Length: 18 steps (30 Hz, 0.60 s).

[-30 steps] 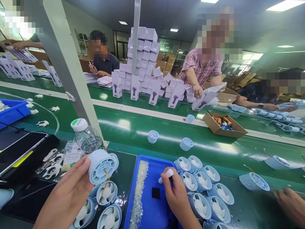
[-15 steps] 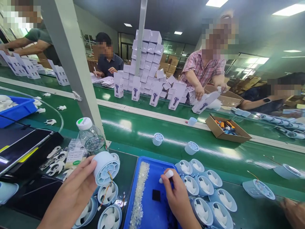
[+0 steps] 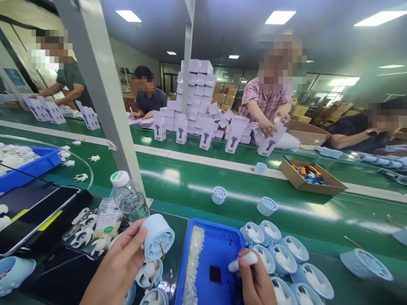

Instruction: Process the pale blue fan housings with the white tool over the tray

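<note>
My left hand [image 3: 117, 262] grips a light-blue round fan housing [image 3: 155, 231], its spoked face turned to the right and coloured wires hanging from it. In my right hand [image 3: 257, 279] is a short white rounded stick [image 3: 243, 261], pinched between thumb and fingers over the right part of a blue tray [image 3: 221, 248]. Inside the tray lie a strip of clear small pieces [image 3: 193, 264], a black square [image 3: 215, 274] and tiny dark bits. Fan housings with white blades [image 3: 281, 258] crowd beside my right hand. More fan housings [image 3: 148, 273] sit beneath the held one.
A water bottle [image 3: 129, 199] stands behind my left hand, near a slanting grey post [image 3: 108, 97]. The green conveyor [image 3: 178, 186] carries loose housings and a cardboard box [image 3: 311, 180] of parts. Co-workers sit or stand across it among white boxes [image 3: 199, 91].
The view has tilted, so most things appear lower and further right. My right hand with the white stick has shifted toward the tray's right side. The left hand still holds the fan housing.
</note>
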Motion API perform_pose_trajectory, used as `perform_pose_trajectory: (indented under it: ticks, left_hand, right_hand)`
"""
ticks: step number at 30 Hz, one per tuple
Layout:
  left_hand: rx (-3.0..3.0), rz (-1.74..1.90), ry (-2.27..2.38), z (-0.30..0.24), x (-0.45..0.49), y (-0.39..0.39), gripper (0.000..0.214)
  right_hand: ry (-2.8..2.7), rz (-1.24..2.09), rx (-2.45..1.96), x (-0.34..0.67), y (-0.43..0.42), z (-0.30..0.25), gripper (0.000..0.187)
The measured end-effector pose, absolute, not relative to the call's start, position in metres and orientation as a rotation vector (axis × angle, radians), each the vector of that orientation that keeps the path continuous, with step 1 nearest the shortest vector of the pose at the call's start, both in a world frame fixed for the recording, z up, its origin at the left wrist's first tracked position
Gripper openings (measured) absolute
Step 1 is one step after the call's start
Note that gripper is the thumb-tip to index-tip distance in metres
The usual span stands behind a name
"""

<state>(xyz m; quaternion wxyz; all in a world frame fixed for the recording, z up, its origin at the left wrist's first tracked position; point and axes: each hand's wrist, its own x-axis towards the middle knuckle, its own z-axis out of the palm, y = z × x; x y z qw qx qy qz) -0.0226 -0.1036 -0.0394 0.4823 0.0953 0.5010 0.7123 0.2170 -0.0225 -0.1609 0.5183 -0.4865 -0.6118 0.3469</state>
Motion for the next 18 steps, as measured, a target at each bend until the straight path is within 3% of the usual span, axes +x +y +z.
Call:
perform_pose_trajectory:
  ticks: [7,18]
  left_hand:
    - [0.228,1.687,1.31,-0.036,-0.022,-0.107,0.051]
    - [0.225,1.674,1.323,-0.045,-0.028,-0.108,0.051]
  right_hand:
    - [-1.651,0.839,-1.123,0.222,-0.023,-0.157,0.022]
    - [-1.798,0.693,-1.093,0.216,-0.02,-0.144,0.024]
